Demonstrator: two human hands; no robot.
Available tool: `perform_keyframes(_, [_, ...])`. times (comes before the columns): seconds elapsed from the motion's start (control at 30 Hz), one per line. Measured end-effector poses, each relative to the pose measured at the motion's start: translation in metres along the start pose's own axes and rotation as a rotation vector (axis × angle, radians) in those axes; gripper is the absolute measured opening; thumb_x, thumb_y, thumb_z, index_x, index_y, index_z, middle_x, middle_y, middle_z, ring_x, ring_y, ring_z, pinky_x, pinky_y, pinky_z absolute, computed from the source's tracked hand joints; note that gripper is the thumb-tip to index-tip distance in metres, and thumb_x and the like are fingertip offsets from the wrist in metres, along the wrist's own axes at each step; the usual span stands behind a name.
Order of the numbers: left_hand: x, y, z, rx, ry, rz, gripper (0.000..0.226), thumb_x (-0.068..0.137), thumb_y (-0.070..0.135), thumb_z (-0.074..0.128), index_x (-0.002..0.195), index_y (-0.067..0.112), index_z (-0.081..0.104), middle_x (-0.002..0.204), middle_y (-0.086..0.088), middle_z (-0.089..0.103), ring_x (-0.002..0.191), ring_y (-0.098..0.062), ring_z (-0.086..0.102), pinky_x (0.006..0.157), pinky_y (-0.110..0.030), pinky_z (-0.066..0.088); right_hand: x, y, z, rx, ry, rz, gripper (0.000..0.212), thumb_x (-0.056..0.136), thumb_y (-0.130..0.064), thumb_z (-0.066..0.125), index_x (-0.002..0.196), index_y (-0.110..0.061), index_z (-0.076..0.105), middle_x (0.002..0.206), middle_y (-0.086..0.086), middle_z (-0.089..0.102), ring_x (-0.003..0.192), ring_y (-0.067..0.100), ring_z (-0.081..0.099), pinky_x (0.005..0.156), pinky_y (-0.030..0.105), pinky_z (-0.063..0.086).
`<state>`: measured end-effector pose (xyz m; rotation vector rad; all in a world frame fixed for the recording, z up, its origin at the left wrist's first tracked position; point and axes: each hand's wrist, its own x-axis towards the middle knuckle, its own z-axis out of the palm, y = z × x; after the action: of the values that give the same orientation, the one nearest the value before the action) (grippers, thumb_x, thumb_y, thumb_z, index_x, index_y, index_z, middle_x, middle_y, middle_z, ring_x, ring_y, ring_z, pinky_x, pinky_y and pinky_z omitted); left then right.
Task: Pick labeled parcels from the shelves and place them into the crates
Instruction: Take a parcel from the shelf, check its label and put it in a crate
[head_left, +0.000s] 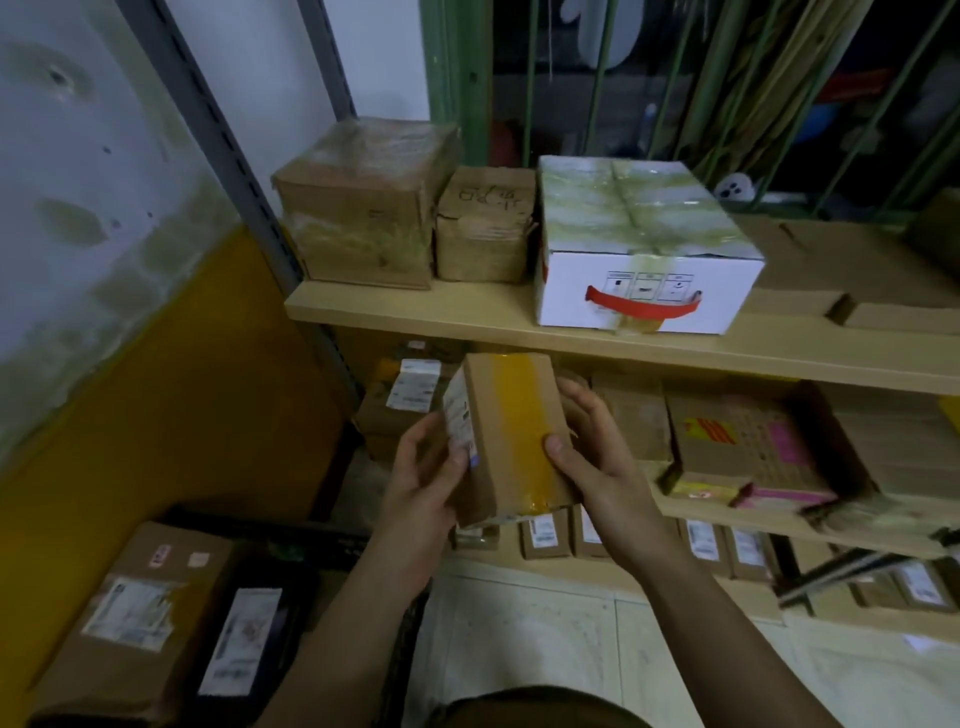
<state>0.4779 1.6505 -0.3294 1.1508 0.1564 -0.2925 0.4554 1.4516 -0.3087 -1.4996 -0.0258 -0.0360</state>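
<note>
A small brown cardboard parcel (506, 436) with a yellow tape strip and a white label on its left side is held in front of the shelves. My left hand (423, 475) grips its labeled left side and my right hand (589, 452) grips its right edge, thumb on the top face. Behind it, the middle shelf (691, 506) holds more brown parcels, one with a white label (413, 387). At the lower left a large labeled carton (130, 613) and a dark parcel (244, 639) lie in what may be a crate; its rim is unclear.
The top shelf (415, 312) carries two brown boxes (363, 202) and a white box with a red stripe (639, 244). A low row of small labeled boxes (717, 545) lines the bottom shelf. A grey upright post (234, 156) and a yellow-white wall stand left.
</note>
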Motion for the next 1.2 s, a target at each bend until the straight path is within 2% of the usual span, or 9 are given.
perform_keyframes(0.13, [-0.007,-0.01,0.029,0.14,0.123,0.156,0.047,0.095,0.011,0.066,0.135,0.034,0.058,0.129,0.009,0.069,0.12,-0.013,0.065,0.096,-0.042,0.054,-0.011,0.003,-0.035,-0.16,0.173,-0.079,0.03,0.1,-0.013,0.061,0.126,-0.027,0.06,0.122,-0.011,0.062,0.112,0.013,0.062,0.07,0.032,0.061])
perform_keyframes(0.37, [-0.018,-0.027,0.073,0.278,0.121,0.233,0.043,0.095,0.009,0.066,0.135,0.024,0.06,0.127,0.01,0.069,0.119,-0.012,0.065,0.088,-0.035,0.059,-0.03,0.015,-0.088,-0.071,0.225,0.053,0.029,0.103,-0.005,0.05,0.124,-0.021,0.063,0.122,-0.005,0.067,0.11,0.019,0.065,0.082,0.04,0.059])
perform_keyframes(0.5, [-0.02,-0.041,0.089,0.232,0.09,0.196,0.046,0.093,0.013,0.069,0.135,0.023,0.055,0.128,0.003,0.069,0.118,-0.017,0.066,0.088,-0.038,0.059,-0.034,0.014,-0.108,-0.071,0.206,0.081,0.03,0.104,-0.001,0.048,0.122,-0.019,0.063,0.119,-0.01,0.068,0.106,0.014,0.067,0.075,0.026,0.056])
perform_keyframes(0.63, [-0.019,-0.057,0.089,0.156,0.011,0.019,0.045,0.087,0.029,0.067,0.127,0.028,0.045,0.127,0.003,0.068,0.121,-0.024,0.063,0.095,-0.052,0.056,-0.033,0.023,-0.117,-0.026,0.143,0.204,0.026,0.105,-0.013,0.049,0.124,-0.023,0.064,0.119,-0.007,0.07,0.105,0.012,0.068,0.074,0.025,0.054])
perform_keyframes(0.77, [-0.016,-0.071,0.076,0.212,0.112,-0.013,0.041,0.092,0.038,0.07,0.121,0.022,0.047,0.125,0.001,0.069,0.116,-0.025,0.066,0.079,-0.04,0.058,-0.03,0.032,-0.108,0.004,0.088,0.317,0.026,0.104,-0.024,0.053,0.127,-0.03,0.065,0.119,-0.014,0.07,0.108,0.005,0.067,0.072,0.02,0.055])
perform_keyframes(0.9, [0.004,-0.074,0.055,0.233,0.241,-0.005,0.035,0.096,0.023,0.065,0.125,0.014,0.046,0.125,-0.004,0.066,0.109,-0.022,0.068,0.065,-0.029,0.057,-0.024,0.045,-0.092,-0.058,-0.084,0.48,0.063,0.086,-0.052,0.073,0.142,-0.042,0.046,0.132,-0.015,0.057,0.114,0.008,0.063,0.087,0.036,0.061])
perform_keyframes(1.03, [0.031,-0.07,0.038,0.298,0.203,-0.027,0.036,0.098,0.02,0.063,0.127,0.014,0.042,0.125,-0.001,0.062,0.111,-0.017,0.066,0.071,-0.027,0.059,-0.013,0.079,-0.058,0.236,0.067,0.643,0.069,0.077,-0.03,0.085,0.135,-0.03,0.047,0.127,0.004,0.067,0.107,0.023,0.072,0.092,0.046,0.059])
perform_keyframes(1.13, [0.057,-0.065,0.024,0.344,0.189,-0.088,0.038,0.098,0.02,0.064,0.128,0.017,0.041,0.125,0.0,0.061,0.111,-0.015,0.066,0.071,-0.026,0.059,0.003,0.108,-0.032,0.52,0.222,0.669,0.082,0.07,-0.03,0.093,0.138,-0.02,0.048,0.13,0.01,0.068,0.111,0.028,0.071,0.098,0.046,0.055])
perform_keyframes(1.2, [0.077,-0.058,0.016,0.411,0.156,-0.108,0.037,0.098,0.022,0.066,0.127,0.021,0.044,0.126,0.001,0.063,0.109,-0.013,0.067,0.075,-0.027,0.059,0.021,0.118,-0.019,0.641,0.279,0.674,0.067,0.079,-0.026,0.087,0.137,-0.014,0.054,0.129,0.012,0.069,0.114,0.025,0.07,0.096,0.04,0.056])
